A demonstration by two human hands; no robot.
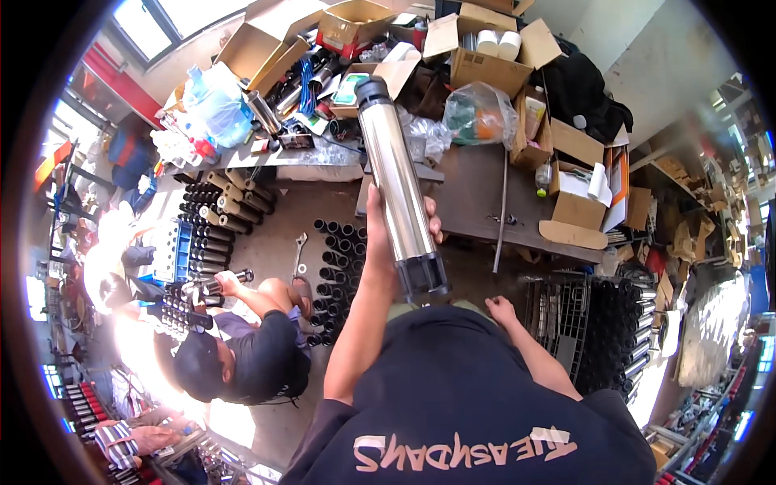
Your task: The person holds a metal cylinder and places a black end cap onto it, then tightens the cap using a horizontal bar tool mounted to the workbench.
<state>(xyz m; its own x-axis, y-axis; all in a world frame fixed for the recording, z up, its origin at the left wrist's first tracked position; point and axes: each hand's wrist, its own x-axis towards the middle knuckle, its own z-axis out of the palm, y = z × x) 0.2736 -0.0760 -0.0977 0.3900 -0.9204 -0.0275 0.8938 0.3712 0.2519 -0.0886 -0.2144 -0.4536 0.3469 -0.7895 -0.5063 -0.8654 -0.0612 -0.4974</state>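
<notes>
My left hand (pixel 388 230) is wrapped round a shiny steel cylinder (pixel 396 170) with a black cap at the top and a slotted black fitting at the bottom. The cylinder is tilted slightly left and held in front of my body, above the edge of the dark workbench (pixel 477 194). Low beside my right thigh, my right hand (pixel 503 312) has its fingers curled, with nothing visible in them. To the left, rows of black tube-like parts (pixel 335 267) stand on the floor near a wrench (pixel 300 249).
A co-worker in a dark cap (pixel 198 368) sits low at left, handling a metal part. Cardboard boxes (pixel 493 69), plastic bags and tools crowd the bench's far side. A thin rod (pixel 503 202) crosses its edge. Stacked black and steel cylinders (pixel 614 331) and a wire rack (pixel 566 315) stand right.
</notes>
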